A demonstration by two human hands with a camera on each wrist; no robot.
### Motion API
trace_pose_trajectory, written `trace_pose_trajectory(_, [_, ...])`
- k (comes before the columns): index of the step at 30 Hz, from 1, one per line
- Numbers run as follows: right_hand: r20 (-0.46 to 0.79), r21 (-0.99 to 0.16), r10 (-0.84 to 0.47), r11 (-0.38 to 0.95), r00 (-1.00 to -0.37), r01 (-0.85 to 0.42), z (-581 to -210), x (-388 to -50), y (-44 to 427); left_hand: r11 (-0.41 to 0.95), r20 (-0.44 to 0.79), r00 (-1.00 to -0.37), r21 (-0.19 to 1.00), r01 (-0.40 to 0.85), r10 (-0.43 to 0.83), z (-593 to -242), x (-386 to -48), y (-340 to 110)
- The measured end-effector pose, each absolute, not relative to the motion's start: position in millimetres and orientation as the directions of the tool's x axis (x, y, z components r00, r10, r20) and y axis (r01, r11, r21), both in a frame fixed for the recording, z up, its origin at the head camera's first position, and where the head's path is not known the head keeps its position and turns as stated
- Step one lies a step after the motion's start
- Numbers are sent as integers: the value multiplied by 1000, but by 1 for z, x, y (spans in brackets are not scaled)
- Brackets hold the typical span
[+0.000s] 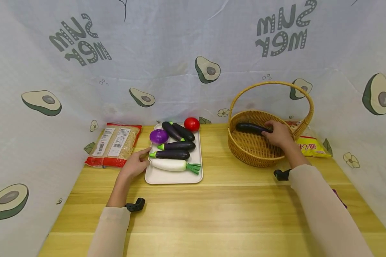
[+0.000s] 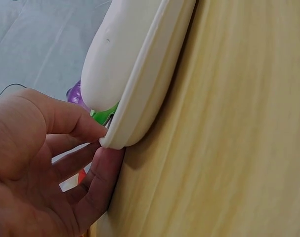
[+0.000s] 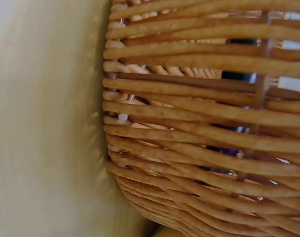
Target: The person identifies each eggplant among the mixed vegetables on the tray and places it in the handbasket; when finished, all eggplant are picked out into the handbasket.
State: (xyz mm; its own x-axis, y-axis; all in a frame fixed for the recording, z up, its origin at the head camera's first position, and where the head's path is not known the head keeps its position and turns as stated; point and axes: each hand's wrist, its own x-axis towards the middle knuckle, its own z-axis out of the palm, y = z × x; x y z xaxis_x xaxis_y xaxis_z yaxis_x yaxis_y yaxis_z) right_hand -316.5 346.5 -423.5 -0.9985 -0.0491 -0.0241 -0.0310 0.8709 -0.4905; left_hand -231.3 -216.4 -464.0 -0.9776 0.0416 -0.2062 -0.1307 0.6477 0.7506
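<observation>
Over my remote feed I have the right hand (image 1: 279, 136) curled round a dark eggplant (image 1: 250, 128) inside the wicker basket (image 1: 248, 156) — left hand (image 1: 136, 164) pinching the white tray (image 1: 173, 179) by its rim — and read grey "summer" lettering (image 1: 280, 20) on the curtain (image 1: 167, 46)

On the cloth (image 1: 173, 39) in front of me I read "summer" twice, each time split as "sum" over "mer" in grey letters, running mirror-wise. To my right, a yellow packet (image 1: 312, 147) bears red characters I cannot make out; to my left, a red-edged bag (image 1: 128, 142) carries white labels (image 1: 119, 141) with illegible small print.
</observation>
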Motion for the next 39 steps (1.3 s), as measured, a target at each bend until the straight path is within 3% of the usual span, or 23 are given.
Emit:
trace_pose_trajectory(14, [111, -602, -102, 785, -989, -149, -398, -263, 315, 658, -203, -978, 743, -123, 47, -463, -229, -219])
trace_pose_trajectory(28, [287, -682, -195, 645, -938, -344, -392, -222, 233, 652, -216, -975, 746, -136, 43, -460, -232, -217])
trace_pose_trajectory(39, [190, -750, -319, 563, -928, -347, -407, -217, 155, 665, -207, -977, 736, -125, 45, -462, -230, -217])
